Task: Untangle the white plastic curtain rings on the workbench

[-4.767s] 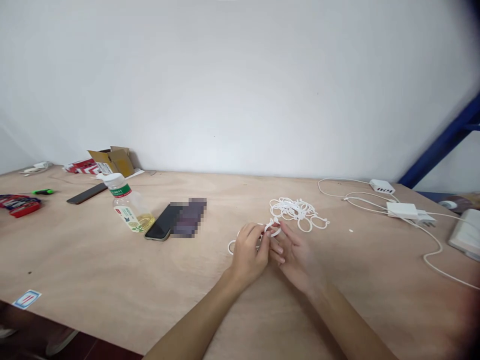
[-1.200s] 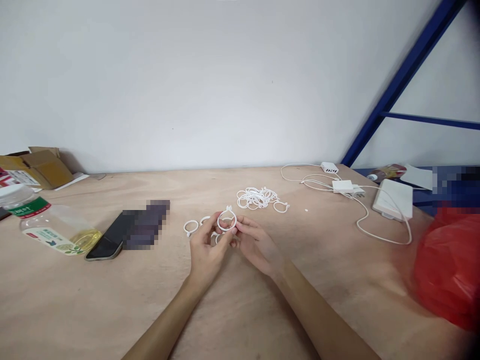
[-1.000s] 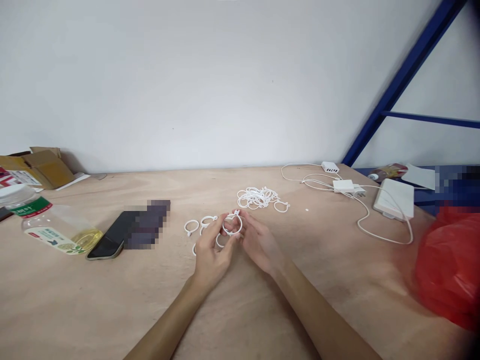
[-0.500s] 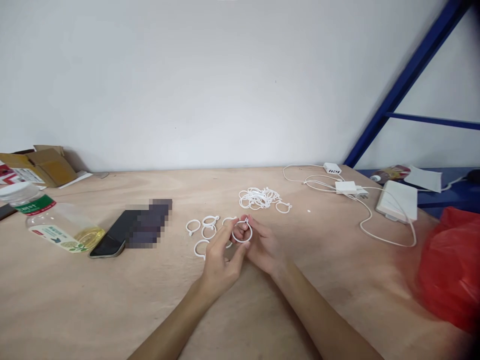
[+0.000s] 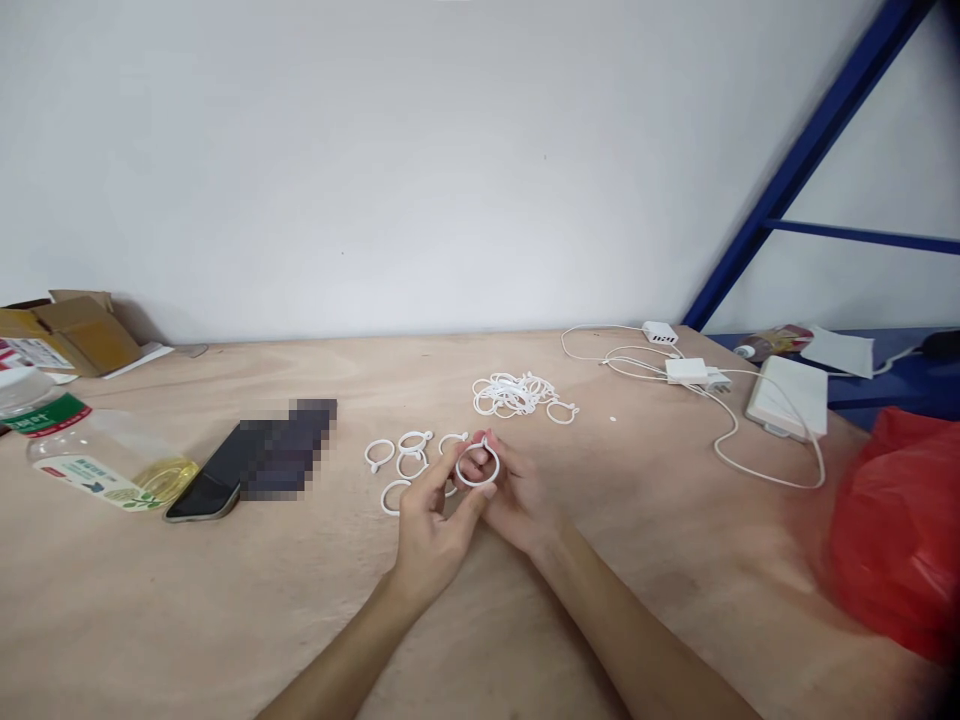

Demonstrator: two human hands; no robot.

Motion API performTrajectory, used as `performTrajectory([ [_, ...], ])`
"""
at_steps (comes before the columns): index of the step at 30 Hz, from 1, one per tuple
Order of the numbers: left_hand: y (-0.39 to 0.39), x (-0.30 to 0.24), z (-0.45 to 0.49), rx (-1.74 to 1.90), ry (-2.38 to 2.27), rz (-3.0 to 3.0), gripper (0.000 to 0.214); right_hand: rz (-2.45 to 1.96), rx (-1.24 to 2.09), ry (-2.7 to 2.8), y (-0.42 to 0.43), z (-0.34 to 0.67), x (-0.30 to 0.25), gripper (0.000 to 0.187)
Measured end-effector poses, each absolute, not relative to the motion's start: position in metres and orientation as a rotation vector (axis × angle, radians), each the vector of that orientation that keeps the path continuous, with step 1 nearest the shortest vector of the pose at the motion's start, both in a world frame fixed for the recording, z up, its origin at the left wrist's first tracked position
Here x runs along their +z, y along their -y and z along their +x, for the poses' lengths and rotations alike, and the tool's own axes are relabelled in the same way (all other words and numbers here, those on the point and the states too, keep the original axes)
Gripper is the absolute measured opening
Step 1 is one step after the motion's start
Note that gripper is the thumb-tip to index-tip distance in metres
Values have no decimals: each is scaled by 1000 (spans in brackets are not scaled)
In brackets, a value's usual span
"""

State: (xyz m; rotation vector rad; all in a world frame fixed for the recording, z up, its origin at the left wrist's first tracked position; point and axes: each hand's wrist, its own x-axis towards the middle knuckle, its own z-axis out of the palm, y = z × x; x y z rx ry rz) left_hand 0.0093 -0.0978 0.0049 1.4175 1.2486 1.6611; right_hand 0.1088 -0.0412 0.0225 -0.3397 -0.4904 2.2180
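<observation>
A white plastic curtain ring [image 5: 478,485] with a small eyelet at its top is held up between my two hands. My left hand [image 5: 431,530] pinches its left and lower side between thumb and fingers. At the eyelet, the fingertips of my right hand [image 5: 525,505] are closed on the ring. Several similar rings [image 5: 368,456] lie on the table just left of my hands, some partly hidden behind my left fingers. Beyond my hands is a tangled pile of white rings [image 5: 512,396], with a single ring [image 5: 551,418] at its right side.
On the left are a bottle [image 5: 82,470] of yellow liquid, a phone [image 5: 214,475] and a cardboard box [image 5: 94,335]. Chargers [image 5: 686,371] with white cables and a white box [image 5: 789,395] lie on the right, near a red plastic bag [image 5: 896,530].
The view has shifted slightly, so the table things sit a little further left. Both hands keep hold of the ring, which now faces the camera slightly more.
</observation>
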Motion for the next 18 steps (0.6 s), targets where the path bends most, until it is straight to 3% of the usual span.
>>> performTrajectory([
  [14, 93, 6, 7, 1616, -1325, 1390, 42, -435, 2077, 649, 39, 102, 23, 17],
  [18, 88, 8, -5, 1516, -1629, 1684, 36, -919, 1565, 1011, 26, 112, 19, 14],
])
